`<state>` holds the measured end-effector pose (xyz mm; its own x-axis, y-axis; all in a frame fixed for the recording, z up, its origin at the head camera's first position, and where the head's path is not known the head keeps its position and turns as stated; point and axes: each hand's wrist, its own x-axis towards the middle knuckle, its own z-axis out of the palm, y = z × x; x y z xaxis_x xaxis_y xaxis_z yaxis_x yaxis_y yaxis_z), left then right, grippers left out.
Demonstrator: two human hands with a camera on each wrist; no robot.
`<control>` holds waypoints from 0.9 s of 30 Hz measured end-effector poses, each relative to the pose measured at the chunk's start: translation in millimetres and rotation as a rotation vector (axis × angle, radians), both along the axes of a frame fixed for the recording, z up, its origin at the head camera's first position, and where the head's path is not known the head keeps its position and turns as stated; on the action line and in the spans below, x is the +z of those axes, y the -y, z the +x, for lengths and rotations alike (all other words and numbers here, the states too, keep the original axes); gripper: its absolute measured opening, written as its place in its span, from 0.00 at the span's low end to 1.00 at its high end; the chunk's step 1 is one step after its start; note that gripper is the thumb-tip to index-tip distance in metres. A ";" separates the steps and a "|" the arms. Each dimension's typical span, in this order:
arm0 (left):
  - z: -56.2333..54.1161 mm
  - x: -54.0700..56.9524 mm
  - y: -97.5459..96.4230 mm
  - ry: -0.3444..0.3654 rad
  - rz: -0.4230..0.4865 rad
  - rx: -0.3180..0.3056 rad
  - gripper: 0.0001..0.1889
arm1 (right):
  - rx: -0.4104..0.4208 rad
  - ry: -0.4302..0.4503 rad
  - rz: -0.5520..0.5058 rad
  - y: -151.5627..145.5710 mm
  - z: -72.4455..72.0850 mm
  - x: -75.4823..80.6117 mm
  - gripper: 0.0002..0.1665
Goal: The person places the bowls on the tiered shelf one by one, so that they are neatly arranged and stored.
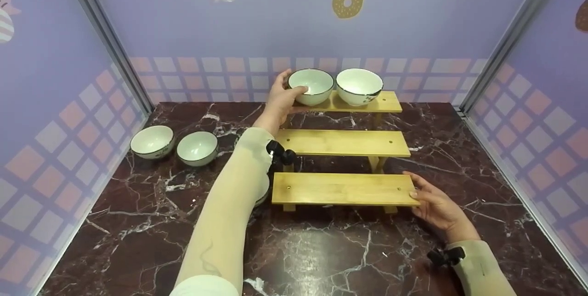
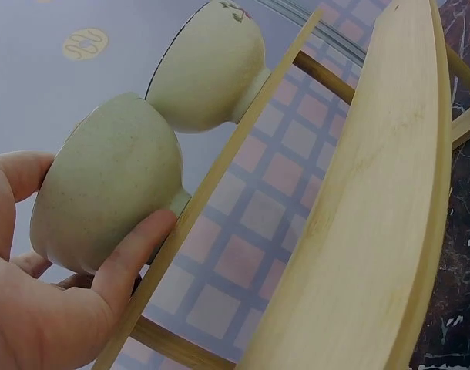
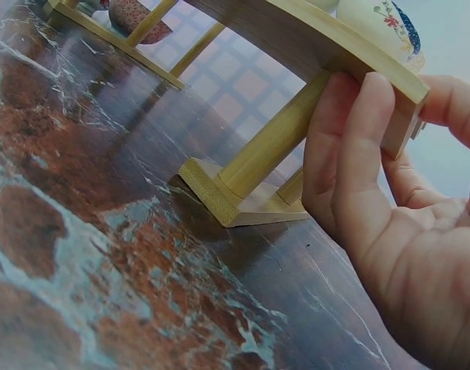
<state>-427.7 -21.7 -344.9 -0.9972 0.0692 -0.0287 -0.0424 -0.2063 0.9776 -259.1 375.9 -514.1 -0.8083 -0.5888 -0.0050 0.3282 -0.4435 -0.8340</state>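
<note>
A three-step wooden rack stands on the table. At the left of its top board, my left hand grips a pale green bowl, thumb over the rim and fingers around the outside. The bowl's foot meets the board in the left wrist view. Close to its right sits a white bowl with a dark rim. My right hand pinches the right end of the lowest board; its fingers lie under the board in the right wrist view.
Left of the rack, a white bowl and a pale green bowl rest on the dark marbled table. Another bowl is mostly hidden behind my left forearm. Patterned walls enclose the back and sides.
</note>
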 end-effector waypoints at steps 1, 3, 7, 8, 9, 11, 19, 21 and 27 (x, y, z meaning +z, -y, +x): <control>0.6 -0.4 1.3 -0.005 -0.012 0.003 0.42 | -0.003 0.001 0.003 0.0 0.0 0.1 0.32; 2.6 -1.1 4.3 -0.015 -0.031 0.007 0.42 | -0.008 0.007 0.008 0.2 0.2 0.3 0.32; 7.4 -2.8 11.1 -0.038 -0.028 0.005 0.40 | -0.001 0.013 -0.012 0.2 0.5 -0.1 0.33; 8.7 -3.0 12.9 -0.043 -0.025 0.007 0.39 | 0.001 0.014 -0.015 0.4 0.4 -0.2 0.33; 10.0 -3.1 14.7 -0.050 -0.022 0.009 0.39 | 0.004 0.010 -0.020 0.4 0.3 -0.3 0.34; 12.5 -3.6 19.4 -0.061 -0.022 0.008 0.38 | 0.004 0.007 -0.020 0.8 0.1 -0.7 0.34; 30.6 -7.2 45.7 -0.083 0.008 -0.024 0.36 | 0.005 0.004 -0.021 1.4 0.2 -0.3 0.33; 37.1 -8.7 53.2 -0.093 0.022 -0.036 0.36 | -0.001 0.007 -0.015 1.5 0.4 -0.3 0.32; 55.2 -17.5 76.9 -0.111 0.058 -0.085 0.35 | -0.005 0.007 -0.006 1.2 0.6 -0.8 0.32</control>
